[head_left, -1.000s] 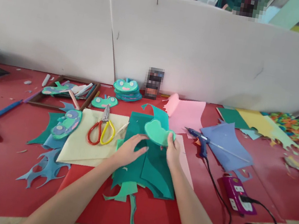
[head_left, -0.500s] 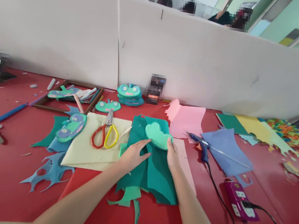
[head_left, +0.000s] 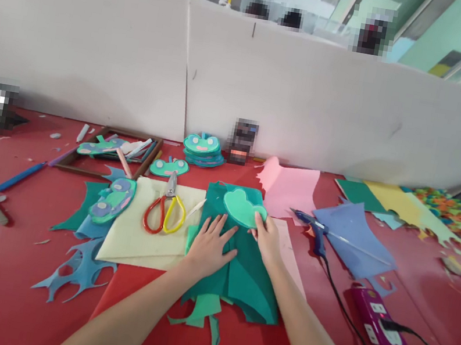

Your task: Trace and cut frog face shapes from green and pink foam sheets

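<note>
My left hand (head_left: 213, 245) lies flat with fingers spread on a sheet of dark green felt (head_left: 243, 257) in the middle of the red table. My right hand (head_left: 266, 238) pinches the near edge of a light green frog-shaped felt cutout (head_left: 242, 207), which rests on the far part of the dark green sheet. Red-and-yellow handled scissors (head_left: 165, 212) lie on a cream sheet (head_left: 137, 227) just left of my left hand.
A blue glue gun (head_left: 314, 227) with a black cord lies to the right, near a purple power strip (head_left: 377, 323). Pink (head_left: 289, 191), blue, yellow felt sheets lie right. Finished frog pieces (head_left: 201, 147) and a wooden frame (head_left: 101, 151) sit at the back left. A white partition stands behind.
My left hand has flattened and spread on the dark green felt. The light green cutout has come down onto the sheet, still in my right hand. The view tilted up a little.
</note>
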Available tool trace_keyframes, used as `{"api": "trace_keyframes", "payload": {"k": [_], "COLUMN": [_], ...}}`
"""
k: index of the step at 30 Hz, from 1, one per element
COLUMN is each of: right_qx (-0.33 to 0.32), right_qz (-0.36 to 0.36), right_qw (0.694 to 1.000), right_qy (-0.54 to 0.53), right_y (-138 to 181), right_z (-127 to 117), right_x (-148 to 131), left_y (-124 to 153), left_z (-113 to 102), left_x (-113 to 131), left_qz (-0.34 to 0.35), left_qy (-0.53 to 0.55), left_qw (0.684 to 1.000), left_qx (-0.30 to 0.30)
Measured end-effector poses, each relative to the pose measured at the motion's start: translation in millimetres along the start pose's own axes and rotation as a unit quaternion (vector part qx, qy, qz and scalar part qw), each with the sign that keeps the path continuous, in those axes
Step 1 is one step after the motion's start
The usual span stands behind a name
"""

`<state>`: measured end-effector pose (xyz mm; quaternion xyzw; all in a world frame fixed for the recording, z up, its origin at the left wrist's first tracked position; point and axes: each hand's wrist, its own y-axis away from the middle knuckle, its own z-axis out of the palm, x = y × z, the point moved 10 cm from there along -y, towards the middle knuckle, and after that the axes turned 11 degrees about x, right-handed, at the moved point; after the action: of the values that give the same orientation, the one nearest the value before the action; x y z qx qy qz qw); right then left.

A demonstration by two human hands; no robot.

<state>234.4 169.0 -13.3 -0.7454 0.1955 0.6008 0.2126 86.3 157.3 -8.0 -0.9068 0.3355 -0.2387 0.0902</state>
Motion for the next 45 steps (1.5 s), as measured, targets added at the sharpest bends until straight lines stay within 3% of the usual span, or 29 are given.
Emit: {"api": "trace_keyframes", "payload": {"k": [3, 10, 16, 21, 31, 40, 45], "right_qx": [-0.028, 0.007, 0.028, 0.023, -0.01, -0.085, -0.073], "right_qz": [-0.031, -0.047, 0.019, 0.015, 0.004, -0.049, -0.084], "right_qw": [0.999, 0.991, 0.985, 0.992, 1.0, 0.993, 0.99], "right_qy": [-0.03, -0.124, -0.168, -0.125, 0.009, 0.071, 0.087], "right_y": [-18.9, -85.9, -106.5, -100.6, -91.7, -90.6, -86.0], "right_z": [21.4, 73.2, 115.9, 120.0, 130.0, 140.8, 140.9], "right_x": [-16.1, -51.9, -10.6, 19.1, 7.0, 8.1, -0.3], "left_y": [0.1, 0.3, 0.8, 0.1, -0.3, -0.4, -0.2], "left_z": [1.7, 3.4, 4.6, 3.4, 4.3, 4.5, 4.2], "left_x": [-0.8, -0.8, -1.6, -0.8, -1.2, -1.2, -0.9], "left_qz": [-0.001, 0.005, 0.0, -0.002, -0.012, -0.013, -0.012], "left_qy": [-0.004, 0.0, 0.003, 0.0, 0.006, 0.007, 0.002], "left_qw": [1.0, 1.0, 1.0, 0.999, 0.999, 0.998, 0.999], "left_qx": [-0.006, -0.019, -0.029, -0.033, -0.051, -0.055, -0.053]}}
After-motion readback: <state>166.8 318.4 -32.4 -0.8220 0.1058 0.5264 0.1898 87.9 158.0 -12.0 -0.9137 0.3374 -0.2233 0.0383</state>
